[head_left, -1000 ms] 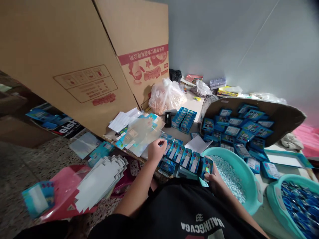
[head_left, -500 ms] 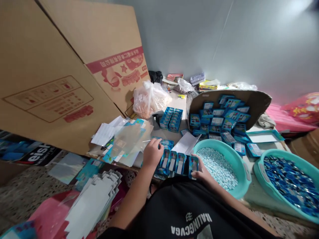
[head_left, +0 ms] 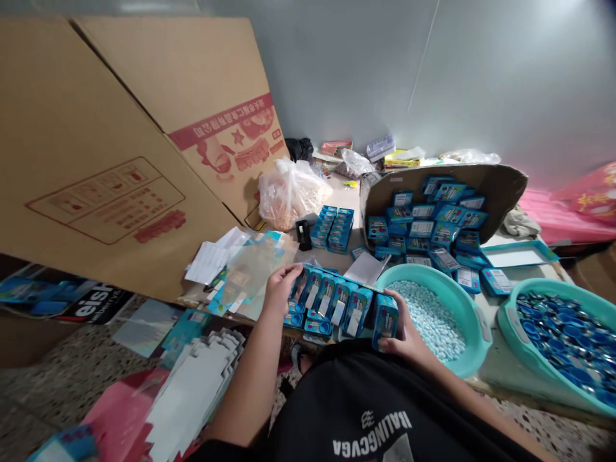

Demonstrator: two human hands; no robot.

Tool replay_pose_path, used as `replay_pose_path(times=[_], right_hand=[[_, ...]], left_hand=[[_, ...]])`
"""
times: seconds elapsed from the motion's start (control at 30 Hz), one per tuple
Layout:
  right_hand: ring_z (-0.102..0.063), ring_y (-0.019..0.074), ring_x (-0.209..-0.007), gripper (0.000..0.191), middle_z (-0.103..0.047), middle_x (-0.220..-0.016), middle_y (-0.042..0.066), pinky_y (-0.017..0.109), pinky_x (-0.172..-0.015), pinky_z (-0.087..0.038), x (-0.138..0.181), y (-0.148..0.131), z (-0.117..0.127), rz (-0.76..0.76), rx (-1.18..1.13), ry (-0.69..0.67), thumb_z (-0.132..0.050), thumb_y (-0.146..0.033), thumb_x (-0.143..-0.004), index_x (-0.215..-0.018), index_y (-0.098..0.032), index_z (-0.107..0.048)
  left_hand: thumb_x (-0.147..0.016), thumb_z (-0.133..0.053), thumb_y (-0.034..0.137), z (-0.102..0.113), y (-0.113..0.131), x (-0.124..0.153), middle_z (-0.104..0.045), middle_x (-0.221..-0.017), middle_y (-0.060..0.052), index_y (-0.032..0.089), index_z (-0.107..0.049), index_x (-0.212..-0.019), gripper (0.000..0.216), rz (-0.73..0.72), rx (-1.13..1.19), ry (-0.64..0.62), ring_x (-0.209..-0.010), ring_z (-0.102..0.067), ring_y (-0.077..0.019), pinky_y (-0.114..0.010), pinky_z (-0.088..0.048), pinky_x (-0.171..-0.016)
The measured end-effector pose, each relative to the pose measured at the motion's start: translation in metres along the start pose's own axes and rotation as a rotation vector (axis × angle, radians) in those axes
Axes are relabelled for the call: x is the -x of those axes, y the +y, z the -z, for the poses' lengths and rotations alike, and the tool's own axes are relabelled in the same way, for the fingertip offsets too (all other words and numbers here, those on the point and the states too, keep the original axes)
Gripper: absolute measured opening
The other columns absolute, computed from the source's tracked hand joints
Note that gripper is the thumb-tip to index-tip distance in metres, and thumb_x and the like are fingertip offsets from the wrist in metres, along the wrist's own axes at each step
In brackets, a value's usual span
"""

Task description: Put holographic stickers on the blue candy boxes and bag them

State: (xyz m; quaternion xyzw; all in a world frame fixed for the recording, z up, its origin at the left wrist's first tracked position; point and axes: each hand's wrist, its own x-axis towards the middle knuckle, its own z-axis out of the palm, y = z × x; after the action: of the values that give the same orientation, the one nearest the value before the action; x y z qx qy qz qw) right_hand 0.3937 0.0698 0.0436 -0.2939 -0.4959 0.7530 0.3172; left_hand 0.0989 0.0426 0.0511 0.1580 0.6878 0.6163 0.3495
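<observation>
A row of small blue packs is squeezed between my two hands, lifted just above the table's front edge. My left hand presses the row's left end, fingers curled around the first pack. My right hand grips the right end, thumb on the last pack. A few more blue packs lie under the row. Clear plastic sheets and printed cards lie just left of my left hand.
A teal basin of pale blue-white pellets sits right of my hands, and a second teal basin of blue rings further right. Behind are a cardboard lid full of blue packs, a stacked block of packs, a plastic bag, and a big carton.
My hands have closed in on the two ends of the row and raised it off the table. The camera has turned slightly right.
</observation>
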Motion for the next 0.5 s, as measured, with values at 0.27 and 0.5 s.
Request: replay_pose_path(times=[0.27, 0.5], right_hand=[[-0.055, 0.0346, -0.119, 0.099, -0.052, -0.134, 0.009, 0.05, -0.101, -0.043, 0.023, -0.016, 0.005, -0.047, -0.073, -0.081, -0.084, -0.037, -0.057, -0.139, -0.034, -0.028], [-0.055, 0.033, -0.12, 0.096, -0.053, -0.134, 0.008, 0.05, -0.101, -0.043, 0.035, -0.012, 0.006, -0.097, -0.238, -0.056, -0.082, -0.034, -0.058, -0.138, -0.034, -0.029]], left_hand=[[-0.058, -0.081, 0.042, 0.013, 0.0, -0.01, -0.071, -0.079, -0.006, 0.013, -0.069, -0.092, 0.046, -0.038, -0.13, -0.036, -0.074, -0.068, -0.0194, -0.028, -0.053, -0.065], [-0.064, -0.073, 0.041, 0.014, -0.011, 0.004, -0.074, -0.084, -0.006, 0.013, -0.074, -0.091, 0.039, -0.146, -0.484, -0.179, -0.085, -0.067, -0.0249, -0.031, -0.052, -0.073]])
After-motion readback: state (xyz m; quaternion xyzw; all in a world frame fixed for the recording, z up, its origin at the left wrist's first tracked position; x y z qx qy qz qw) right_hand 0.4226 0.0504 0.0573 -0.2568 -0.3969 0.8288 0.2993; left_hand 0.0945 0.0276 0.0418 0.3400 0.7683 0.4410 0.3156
